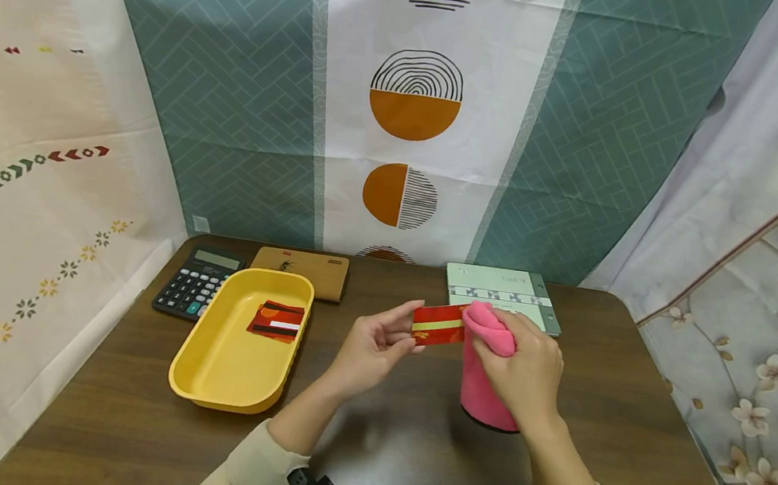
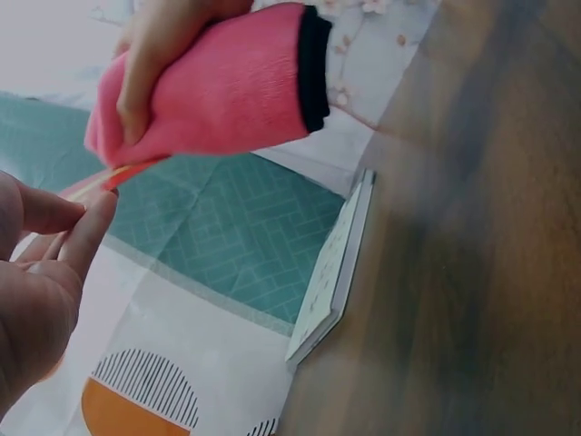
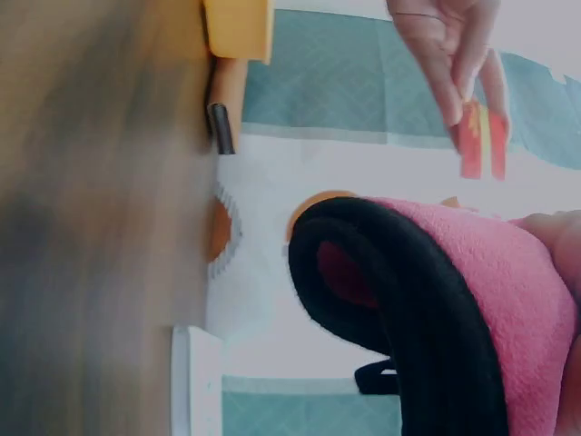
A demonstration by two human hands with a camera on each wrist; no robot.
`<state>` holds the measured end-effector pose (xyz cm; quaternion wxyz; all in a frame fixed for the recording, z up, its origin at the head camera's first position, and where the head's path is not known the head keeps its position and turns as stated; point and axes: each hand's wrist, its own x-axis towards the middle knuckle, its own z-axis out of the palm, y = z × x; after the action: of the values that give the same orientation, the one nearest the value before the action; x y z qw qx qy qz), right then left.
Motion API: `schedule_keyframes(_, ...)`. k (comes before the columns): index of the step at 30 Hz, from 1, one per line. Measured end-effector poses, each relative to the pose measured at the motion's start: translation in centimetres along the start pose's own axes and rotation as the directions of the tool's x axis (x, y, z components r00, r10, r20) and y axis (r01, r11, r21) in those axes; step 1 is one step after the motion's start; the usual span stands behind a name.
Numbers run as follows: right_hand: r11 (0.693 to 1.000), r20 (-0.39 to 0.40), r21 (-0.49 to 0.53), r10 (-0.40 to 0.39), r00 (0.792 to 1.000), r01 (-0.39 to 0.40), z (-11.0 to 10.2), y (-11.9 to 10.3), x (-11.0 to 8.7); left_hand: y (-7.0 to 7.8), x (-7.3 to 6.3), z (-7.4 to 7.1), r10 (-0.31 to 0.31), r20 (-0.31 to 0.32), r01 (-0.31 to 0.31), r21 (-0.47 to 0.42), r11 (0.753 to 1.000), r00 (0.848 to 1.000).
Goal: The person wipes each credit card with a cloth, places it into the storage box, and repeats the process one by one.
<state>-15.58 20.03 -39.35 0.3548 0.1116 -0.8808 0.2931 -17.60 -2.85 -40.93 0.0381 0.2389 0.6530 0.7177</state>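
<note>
My left hand point(image 1: 373, 345) pinches a red card point(image 1: 438, 325) with a pale gold stripe by its left end. Against the card's other end is a pink cloth point(image 1: 481, 381), soft and black-edged, gripped in my right hand point(image 1: 527, 362). In the left wrist view, the folded cloth point(image 2: 227, 95) meets the card's far end, and the rest of it hangs above the table. From the right wrist, the cloth's black border point(image 3: 436, 309) shows curled over, with the card point(image 3: 481, 141) beyond it. The cloth and hand hide part of the card.
To the left stands a yellow tray point(image 1: 226, 368) with several red cards point(image 1: 277, 322) in it. A black calculator point(image 1: 200, 283) and a brown notebook point(image 1: 310, 269) lie behind it. A pale green notebook point(image 1: 499, 287) lies at the table's back, beyond my right hand.
</note>
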Motion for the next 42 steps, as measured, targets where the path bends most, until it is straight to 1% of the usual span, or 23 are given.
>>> schedule_keyframes(3, 1.000, 0.030, -0.002, -0.027, 0.999, 0.027, 0.2, -0.7, 0.2, -0.4, -0.2, 0.5, 0.024, 0.014, -0.025, 0.048, 0.999, 1.000)
schedule_keyframes(8, 0.989, 0.081, 0.028, -0.144, 0.986, 0.142, 1.1, -2.6, -0.6, -1.2, -0.3, 1.4, 0.073, 0.021, -0.075, 0.109, 0.991, 0.997)
schedule_keyframes(10, 0.986, 0.088, 0.038, -0.164, 0.983, 0.161, 1.2, -2.9, -0.9, -1.3, -0.3, 1.5, 0.086, 0.025, -0.088, 0.111, 0.990, 0.996)
schedule_keyframes(12, 0.989, 0.077, 0.042, -0.148, 0.986, 0.145, 1.1, -2.7, -0.9, -1.3, -0.3, 1.4, 0.086, 0.025, -0.088, 0.115, 0.989, 0.996)
schedule_keyframes(15, 0.997, 0.031, 0.022, -0.071, 0.997, 0.070, 0.8, -1.7, -0.7, -1.1, -0.4, 1.1, 0.074, 0.020, -0.075, 0.095, 0.993, 0.997)
schedule_keyframes(17, 1.000, -0.008, 0.005, -0.016, 1.000, 0.016, 0.6, -1.1, -0.7, -1.0, -0.5, 0.8, 0.057, 0.011, -0.057, 0.076, 0.995, 0.998)
schedule_keyframes(18, 1.000, -0.023, -0.004, -0.003, 1.000, 0.002, 0.6, -0.9, -0.7, -0.9, -0.6, 0.7, 0.051, 0.011, -0.051, 0.066, 0.997, 0.999)
schedule_keyframes(20, 1.000, -0.043, -0.012, -0.007, 0.999, 0.006, 0.8, -0.9, -1.1, -1.0, -0.6, 0.6, 0.045, 0.017, -0.046, 0.052, 0.998, 0.999)
schedule_keyframes(23, 0.997, -0.051, 0.014, -0.077, 0.996, 0.078, 1.6, -1.7, -1.9, -1.4, -0.6, 1.0, 0.060, 0.029, -0.061, 0.048, 0.997, 0.998)
schedule_keyframes(26, 0.988, -0.055, 0.060, -0.141, 0.988, 0.145, 2.5, -2.8, -2.7, -1.7, -0.6, 1.6, 0.091, 0.021, -0.092, 0.078, 0.993, 0.996)
schedule_keyframes(28, 0.984, -0.068, 0.089, -0.147, 0.987, 0.153, 2.7, -3.1, -2.8, -1.7, -0.6, 1.8, 0.102, 0.015, -0.103, 0.092, 0.990, 0.995)
schedule_keyframes(31, 0.988, -0.103, 0.088, -0.121, 0.987, 0.130, 2.5, -2.6, -2.6, -1.6, -0.7, 1.6, 0.088, 0.009, -0.089, 0.077, 0.993, 0.996)
schedule_keyframes(35, 0.998, -0.126, 0.038, -0.043, 0.991, 0.048, 1.6, -0.9, -2.0, -1.5, -0.9, 0.9, 0.074, -0.008, -0.074, 0.033, 0.997, 0.997)
schedule_keyframes(37, 1.000, -0.129, 0.022, -0.018, 0.992, 0.021, 1.2, -0.4, -1.9, -1.6, -1.0, 0.6, 0.075, -0.030, -0.075, 0.007, 0.997, 0.997)
schedule_keyframes(40, 0.999, -0.149, 0.037, 0.000, 0.989, 0.006, 0.8, 0.2, -1.9, -1.9, -1.1, 0.2, 0.065, -0.058, -0.066, -0.021, 0.998, 0.996)
schedule_keyframes(42, 0.998, -0.170, 0.062, 0.012, 0.985, -0.002, 0.6, 0.5, -2.0, -2.0, -1.3, 0.1, 0.042, -0.078, -0.044, -0.031, 0.999, 0.996)
